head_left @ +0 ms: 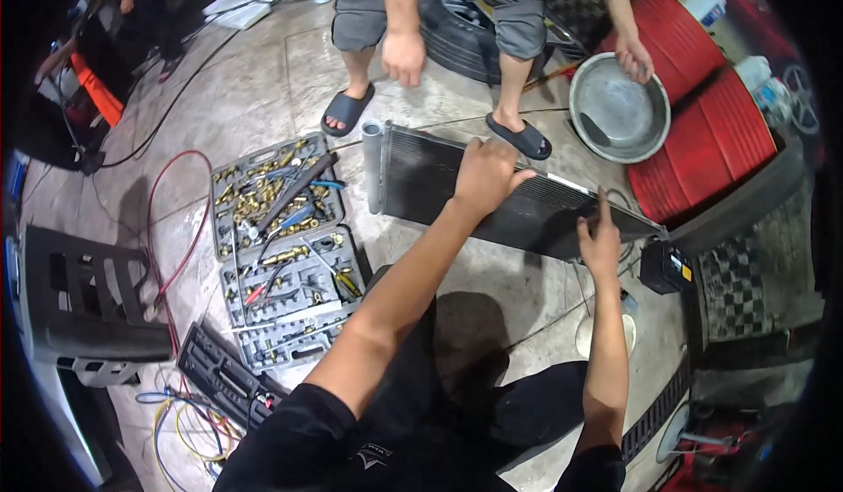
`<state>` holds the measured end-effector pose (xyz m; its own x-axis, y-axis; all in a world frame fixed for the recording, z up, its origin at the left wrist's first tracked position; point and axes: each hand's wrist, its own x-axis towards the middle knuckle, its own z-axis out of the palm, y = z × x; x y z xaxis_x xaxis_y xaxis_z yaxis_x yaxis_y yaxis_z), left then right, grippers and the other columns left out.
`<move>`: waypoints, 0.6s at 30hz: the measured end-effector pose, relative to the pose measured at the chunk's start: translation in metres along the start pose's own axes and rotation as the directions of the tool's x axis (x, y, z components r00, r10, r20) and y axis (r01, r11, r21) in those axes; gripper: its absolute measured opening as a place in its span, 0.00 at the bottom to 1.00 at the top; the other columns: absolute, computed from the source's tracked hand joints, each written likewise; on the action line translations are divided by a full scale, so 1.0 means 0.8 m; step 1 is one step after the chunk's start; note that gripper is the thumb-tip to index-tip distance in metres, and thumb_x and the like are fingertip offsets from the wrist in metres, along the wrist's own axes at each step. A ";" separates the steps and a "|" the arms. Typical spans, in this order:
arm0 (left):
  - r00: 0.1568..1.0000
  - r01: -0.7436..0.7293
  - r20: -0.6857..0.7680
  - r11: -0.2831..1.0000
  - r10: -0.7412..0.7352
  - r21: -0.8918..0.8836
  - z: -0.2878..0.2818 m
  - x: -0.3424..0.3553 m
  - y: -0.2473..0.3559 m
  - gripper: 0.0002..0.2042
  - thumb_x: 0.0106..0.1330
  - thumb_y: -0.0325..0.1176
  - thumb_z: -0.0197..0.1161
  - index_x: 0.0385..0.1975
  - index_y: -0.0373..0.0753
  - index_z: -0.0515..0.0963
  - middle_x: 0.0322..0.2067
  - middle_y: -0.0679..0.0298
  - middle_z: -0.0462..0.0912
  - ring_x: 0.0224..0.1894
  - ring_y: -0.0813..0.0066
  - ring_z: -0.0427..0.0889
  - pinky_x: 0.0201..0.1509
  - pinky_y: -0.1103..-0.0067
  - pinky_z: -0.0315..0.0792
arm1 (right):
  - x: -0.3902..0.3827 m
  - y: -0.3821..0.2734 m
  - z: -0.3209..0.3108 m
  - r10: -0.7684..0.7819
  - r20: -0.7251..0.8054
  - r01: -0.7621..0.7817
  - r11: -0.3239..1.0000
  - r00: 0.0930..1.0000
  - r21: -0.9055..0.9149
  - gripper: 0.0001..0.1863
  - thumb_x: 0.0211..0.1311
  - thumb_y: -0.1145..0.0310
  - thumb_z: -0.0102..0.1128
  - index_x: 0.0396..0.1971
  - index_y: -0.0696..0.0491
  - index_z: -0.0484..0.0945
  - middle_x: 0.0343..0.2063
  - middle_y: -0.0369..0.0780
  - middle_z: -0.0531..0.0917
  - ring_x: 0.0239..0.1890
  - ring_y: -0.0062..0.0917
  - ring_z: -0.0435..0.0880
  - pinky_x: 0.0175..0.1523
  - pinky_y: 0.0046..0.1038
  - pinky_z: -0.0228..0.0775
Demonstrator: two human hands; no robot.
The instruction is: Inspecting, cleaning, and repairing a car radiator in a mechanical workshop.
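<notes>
A long black finned radiator-like panel (527, 206) with a grey cylinder (372, 165) at its left end stands on edge on the floor in front of me. My left hand (483, 171) grips its top edge near the middle. My right hand (600, 242) rests on its face further right, one finger raised. Another person stands behind it in grey shorts and dark sandals (519, 136); one of their hands (634, 57) holds the rim of a round metal basin (618, 114), the other (404, 57) hangs free.
An open grey case of brass fittings and tools (281, 246) lies left on the tiled floor. Red, yellow and blue hoses (180, 228) run beside it. A tyre (457, 26) lies behind the person; a red seat (702, 114) sits right. A small black box (665, 268) is nearby.
</notes>
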<state>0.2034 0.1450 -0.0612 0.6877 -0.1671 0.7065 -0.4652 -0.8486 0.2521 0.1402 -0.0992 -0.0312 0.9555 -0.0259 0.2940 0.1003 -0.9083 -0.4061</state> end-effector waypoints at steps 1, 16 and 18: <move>0.999 -0.019 -0.043 1.000 0.020 0.025 0.000 -0.002 -0.003 0.22 0.59 0.56 0.56 0.21 0.39 0.77 0.24 0.62 0.79 0.32 0.68 0.77 0.42 0.70 0.67 | 0.001 -0.004 0.002 0.040 0.018 -0.039 0.999 0.999 -0.019 0.36 0.56 0.70 0.57 0.66 0.46 0.56 0.25 0.43 0.82 0.30 0.38 0.82 0.38 0.37 0.72; 1.000 -0.013 0.020 0.995 0.011 0.096 0.005 -0.008 -0.004 0.24 0.60 0.58 0.53 0.25 0.40 0.77 0.25 0.61 0.79 0.32 0.66 0.78 0.43 0.69 0.66 | 0.003 0.007 0.021 -0.010 -0.021 0.008 0.996 1.000 -0.092 0.36 0.55 0.66 0.59 0.65 0.49 0.58 0.26 0.45 0.82 0.31 0.38 0.83 0.40 0.36 0.72; 0.999 -0.007 0.054 0.997 0.003 0.072 -0.004 -0.008 -0.009 0.25 0.60 0.58 0.53 0.24 0.38 0.77 0.24 0.58 0.79 0.33 0.65 0.79 0.43 0.68 0.66 | 0.002 -0.016 0.015 0.083 0.061 -0.078 0.993 0.995 -0.089 0.36 0.54 0.64 0.59 0.65 0.49 0.58 0.27 0.45 0.82 0.34 0.40 0.82 0.41 0.39 0.71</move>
<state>0.2001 0.1537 -0.0653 0.7152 -0.1962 0.6708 -0.4283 -0.8815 0.1989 0.1442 -0.0824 -0.0361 0.9756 -0.0762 0.2058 0.0004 -0.9372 -0.3487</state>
